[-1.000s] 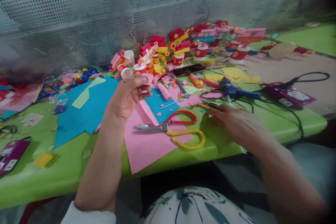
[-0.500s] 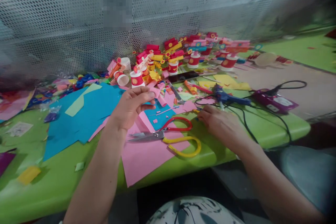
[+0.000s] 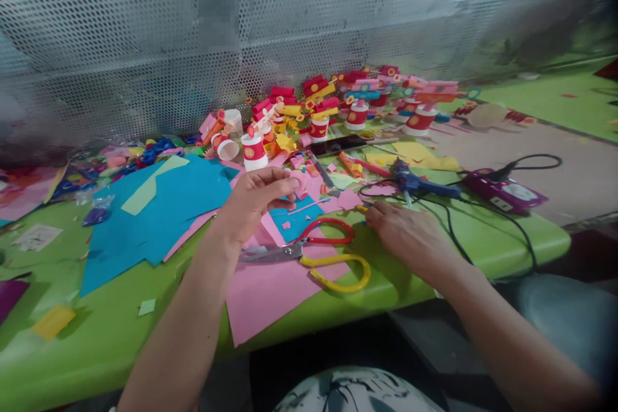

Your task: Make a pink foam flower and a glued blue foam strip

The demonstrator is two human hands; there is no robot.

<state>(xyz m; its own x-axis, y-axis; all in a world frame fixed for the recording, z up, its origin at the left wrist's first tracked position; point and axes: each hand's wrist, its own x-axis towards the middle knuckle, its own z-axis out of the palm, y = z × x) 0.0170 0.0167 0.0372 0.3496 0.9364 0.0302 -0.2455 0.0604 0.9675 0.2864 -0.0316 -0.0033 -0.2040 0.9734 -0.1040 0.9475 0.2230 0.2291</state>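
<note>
My left hand [image 3: 258, 199] is closed in a pinch on a small piece of pink paper [image 3: 300, 184], above the middle of the table. My right hand [image 3: 400, 226] rests low over the green surface, fingers curled together. At its fingertips a small yellow-ended item [image 3: 362, 208] shows; its kind is unclear, and what lies under the fingers is hidden. Between my hands, scissors [image 3: 292, 251] with one red and one yellow handle lie spread on a pink paper sheet [image 3: 270, 302]. A blue glue gun [image 3: 425, 187] lies just beyond my right hand.
Blue paper sheets [image 3: 193, 206] cover the left side. Paper cups [image 3: 254, 152] bearing rolled-paper figures stand along the back, before a perforated metal panel [image 3: 145, 45]. A purple power strip [image 3: 505, 192] and black cables lie at right. Pink scraps litter the middle.
My left hand has shifted slightly right and down with the pink paper, which has turned a little. My right hand stays almost in place. The camera view has shifted slightly.
</note>
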